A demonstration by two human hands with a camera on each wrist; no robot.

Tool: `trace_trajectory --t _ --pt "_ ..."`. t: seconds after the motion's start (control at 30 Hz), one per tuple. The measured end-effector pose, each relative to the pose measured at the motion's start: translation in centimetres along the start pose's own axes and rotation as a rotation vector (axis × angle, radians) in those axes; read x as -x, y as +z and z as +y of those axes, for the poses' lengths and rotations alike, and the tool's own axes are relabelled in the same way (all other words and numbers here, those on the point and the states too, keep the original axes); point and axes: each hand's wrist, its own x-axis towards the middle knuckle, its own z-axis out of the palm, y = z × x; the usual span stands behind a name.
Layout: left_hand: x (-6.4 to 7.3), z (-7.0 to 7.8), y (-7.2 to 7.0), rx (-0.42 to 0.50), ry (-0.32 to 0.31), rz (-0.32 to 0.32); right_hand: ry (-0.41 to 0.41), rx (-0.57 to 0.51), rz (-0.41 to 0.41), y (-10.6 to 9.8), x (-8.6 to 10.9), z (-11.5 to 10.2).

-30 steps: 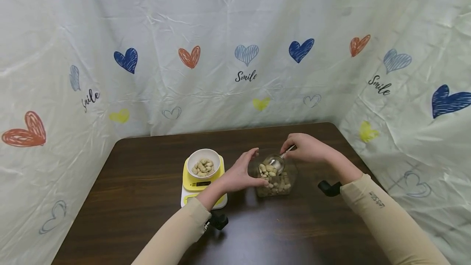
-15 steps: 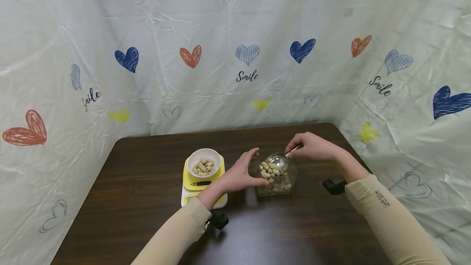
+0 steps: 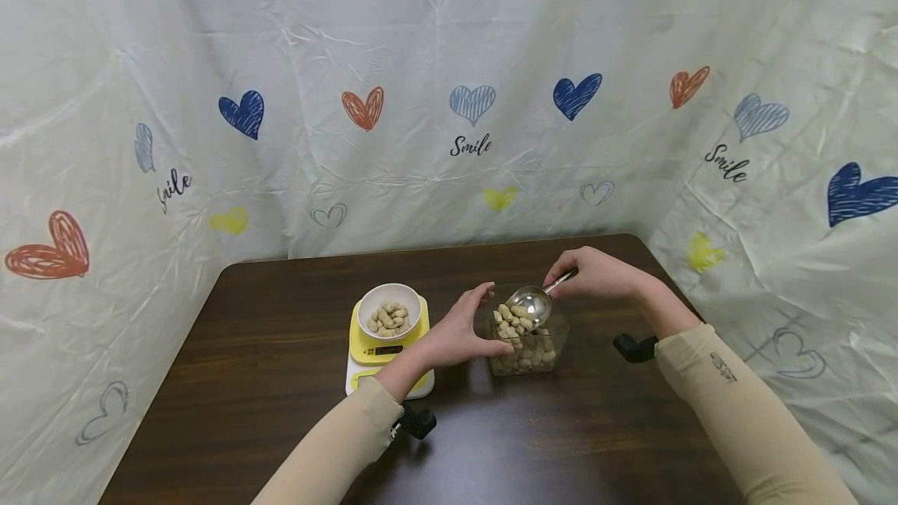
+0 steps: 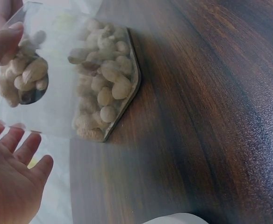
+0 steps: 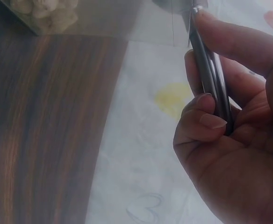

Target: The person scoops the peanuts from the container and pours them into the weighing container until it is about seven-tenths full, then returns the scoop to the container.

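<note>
In the head view, my left hand holds the clear container of peanuts from its left side, thumb at the front and fingers behind. Through the container's wall in the left wrist view, unshelled peanuts fill the lower part. My right hand grips the handle of a metal scoop. The scoop's bowl is tilted at the container's mouth, with a heap of peanuts in and before it. The bowl's lower part is seen only through the plastic.
Left of the container, a white bowl with several peanuts stands on a yellow and white kitchen scale. Both are on a dark wooden table. A white curtain printed with hearts hangs behind and at the sides.
The right hand has moved up and slightly right with the scoop, and more peanuts show in front of its bowl. The left hand and the container have stayed nearly still.
</note>
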Motion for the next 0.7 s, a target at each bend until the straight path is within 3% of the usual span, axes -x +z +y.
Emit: trace_trajectory --t 0.7 --pt "0.1 -0.1 0.1 0.010 0.012 0.001 -0.006 -0.070 -0.020 -0.8 -1.3 1.2"
